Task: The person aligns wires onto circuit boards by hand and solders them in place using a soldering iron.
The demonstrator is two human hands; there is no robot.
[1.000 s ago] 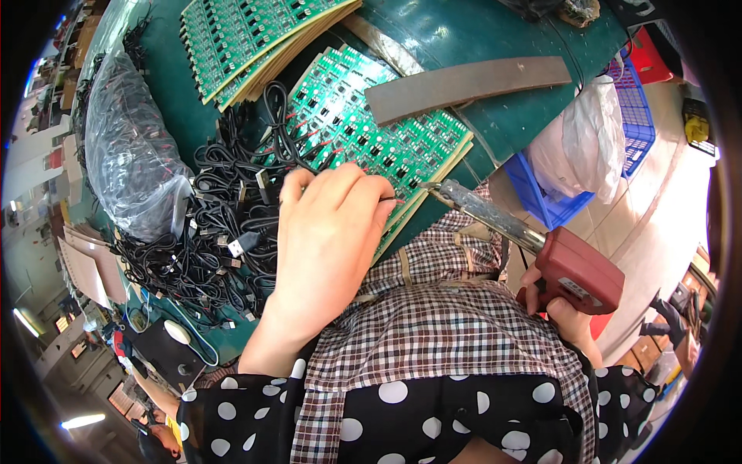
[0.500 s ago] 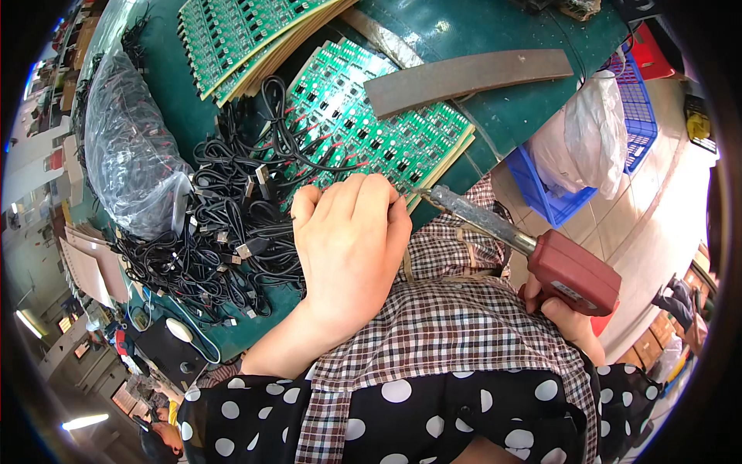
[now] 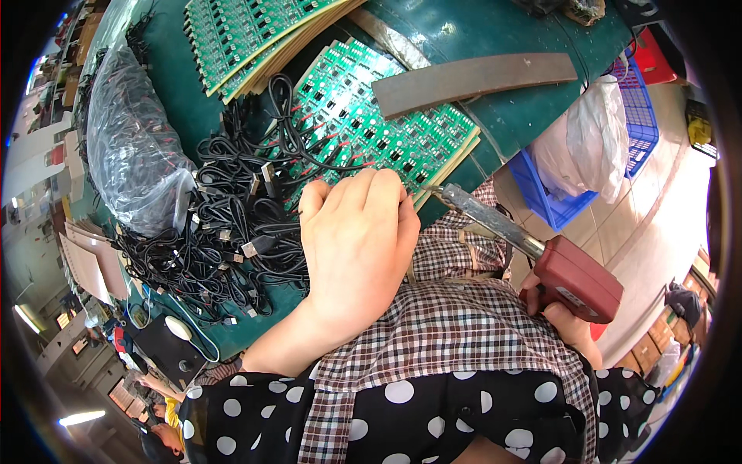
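Since the earlier frame, the left hand had slid toward frame centre, curled over the green circuit boards; whether it gripped anything could not be told. At lower right, the right hand gripped the red soldering gun, its tip beside the boards' edge. Most black cables lay loose at left, suggesting much work remained.

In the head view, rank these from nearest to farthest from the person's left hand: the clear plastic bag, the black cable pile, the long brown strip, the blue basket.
Measured from the left hand:
1. Black cable pile, right beside it on the left.
2. Clear plastic bag, farther left, beyond the cables.
3. Long brown strip, up and right, lying on the green circuit boards.
4. Blue basket, far right, off the table.
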